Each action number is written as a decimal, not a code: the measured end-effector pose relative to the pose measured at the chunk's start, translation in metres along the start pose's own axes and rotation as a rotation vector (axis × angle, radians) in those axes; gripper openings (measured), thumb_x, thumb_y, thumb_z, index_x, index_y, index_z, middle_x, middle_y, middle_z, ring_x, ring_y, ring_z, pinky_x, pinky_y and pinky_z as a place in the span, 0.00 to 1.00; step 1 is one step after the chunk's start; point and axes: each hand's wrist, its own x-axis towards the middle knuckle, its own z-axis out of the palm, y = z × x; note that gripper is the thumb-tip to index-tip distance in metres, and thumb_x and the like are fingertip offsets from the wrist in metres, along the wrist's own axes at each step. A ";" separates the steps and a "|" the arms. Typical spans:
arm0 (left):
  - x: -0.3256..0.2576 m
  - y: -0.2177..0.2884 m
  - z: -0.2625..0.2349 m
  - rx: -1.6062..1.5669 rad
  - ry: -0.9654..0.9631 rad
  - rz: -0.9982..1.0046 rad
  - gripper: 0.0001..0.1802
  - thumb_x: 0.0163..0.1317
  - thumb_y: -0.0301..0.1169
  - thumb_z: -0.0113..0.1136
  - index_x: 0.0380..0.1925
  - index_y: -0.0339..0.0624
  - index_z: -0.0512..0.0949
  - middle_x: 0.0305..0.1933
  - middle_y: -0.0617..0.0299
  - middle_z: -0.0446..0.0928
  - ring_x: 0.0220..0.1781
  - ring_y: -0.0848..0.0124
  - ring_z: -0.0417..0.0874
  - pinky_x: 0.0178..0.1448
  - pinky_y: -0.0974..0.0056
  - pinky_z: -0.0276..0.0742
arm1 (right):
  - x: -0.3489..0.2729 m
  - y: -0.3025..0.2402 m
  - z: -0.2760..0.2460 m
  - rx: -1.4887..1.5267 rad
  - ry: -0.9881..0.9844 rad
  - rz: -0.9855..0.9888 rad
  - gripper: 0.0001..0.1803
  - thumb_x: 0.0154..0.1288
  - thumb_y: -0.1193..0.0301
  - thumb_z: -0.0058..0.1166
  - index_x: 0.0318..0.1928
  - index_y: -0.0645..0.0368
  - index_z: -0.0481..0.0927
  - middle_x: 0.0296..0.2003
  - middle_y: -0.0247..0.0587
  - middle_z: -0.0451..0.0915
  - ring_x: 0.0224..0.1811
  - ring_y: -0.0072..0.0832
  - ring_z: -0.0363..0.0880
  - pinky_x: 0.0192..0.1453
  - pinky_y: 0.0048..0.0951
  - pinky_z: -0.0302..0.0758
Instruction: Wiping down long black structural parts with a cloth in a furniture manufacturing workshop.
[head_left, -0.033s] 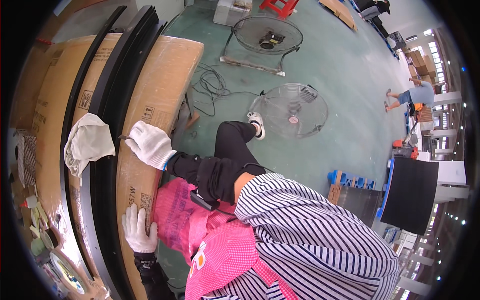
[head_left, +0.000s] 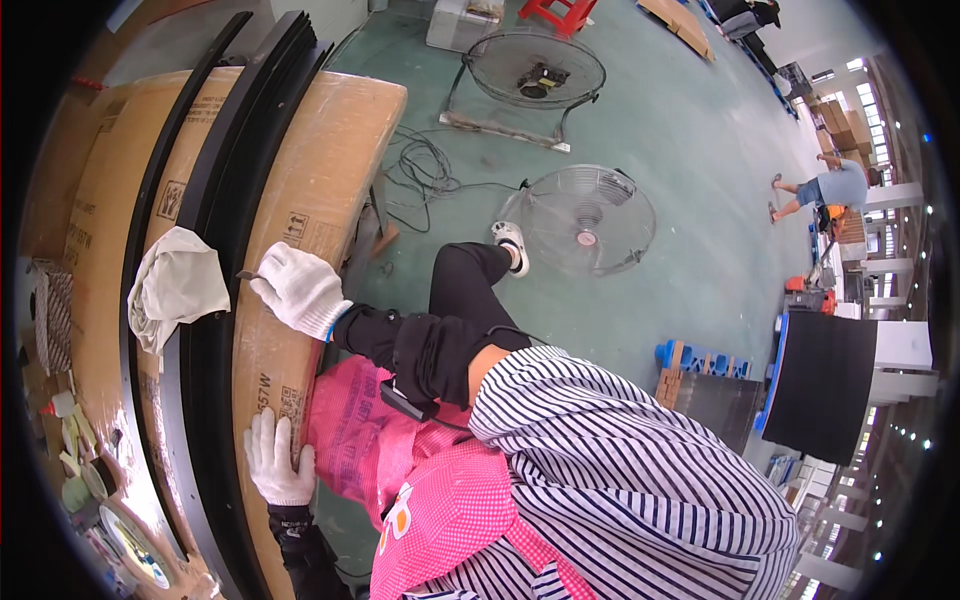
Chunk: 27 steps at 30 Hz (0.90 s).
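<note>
My right hand [head_left: 300, 290], in a white knit glove, is closed on a small dark flat strip [head_left: 249, 275]. Only the strip's end shows past the fingertips, so its kind is unclear. Below it my left hand [head_left: 279, 459], gloved the same way, lies with fingers stretched on a plastic-wrapped cardboard box [head_left: 330, 150]. Long black strips [head_left: 215, 230] run along the boxes beside both hands. A crumpled off-white cloth [head_left: 178, 285] drapes over those strips, left of my right hand.
Two floor fans [head_left: 590, 222] stand on the green floor, with a coiled cable [head_left: 420, 165] near them. A red stool [head_left: 560, 14] is at the top. Tape rolls and small items [head_left: 85, 460] lie at the far left. Another person [head_left: 840, 188] is at the far right.
My hands, the cloth and the boxes are where they were. Only the distant person's legs have shifted slightly.
</note>
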 end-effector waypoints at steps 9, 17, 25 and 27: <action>-0.002 -0.001 0.000 0.018 -0.017 -0.003 0.41 0.49 0.28 0.71 0.69 0.46 0.72 0.75 0.44 0.70 0.75 0.39 0.70 0.78 0.34 0.62 | 0.000 0.000 -0.001 -0.012 0.052 -0.036 0.12 0.67 0.63 0.63 0.36 0.57 0.79 0.37 0.43 0.78 0.36 0.44 0.83 0.39 0.42 0.80; -0.005 -0.003 0.002 0.028 -0.010 -0.004 0.42 0.50 0.30 0.71 0.69 0.46 0.71 0.75 0.44 0.70 0.74 0.38 0.71 0.77 0.35 0.64 | 0.000 -0.003 0.001 -0.025 0.002 -0.005 0.11 0.68 0.63 0.62 0.36 0.57 0.79 0.37 0.43 0.77 0.37 0.44 0.83 0.41 0.43 0.80; -0.001 0.000 0.000 0.019 0.007 -0.012 0.42 0.49 0.29 0.71 0.69 0.46 0.72 0.74 0.45 0.71 0.74 0.39 0.71 0.77 0.35 0.64 | 0.000 0.001 0.003 -0.030 0.014 -0.059 0.11 0.68 0.63 0.62 0.35 0.58 0.79 0.37 0.43 0.77 0.37 0.44 0.82 0.41 0.42 0.80; 0.001 0.001 0.000 0.019 0.006 -0.009 0.42 0.49 0.28 0.71 0.69 0.46 0.72 0.74 0.45 0.72 0.74 0.39 0.71 0.77 0.35 0.64 | 0.000 0.003 0.004 -0.022 0.038 -0.078 0.11 0.67 0.64 0.63 0.35 0.58 0.79 0.37 0.43 0.77 0.38 0.43 0.82 0.41 0.42 0.80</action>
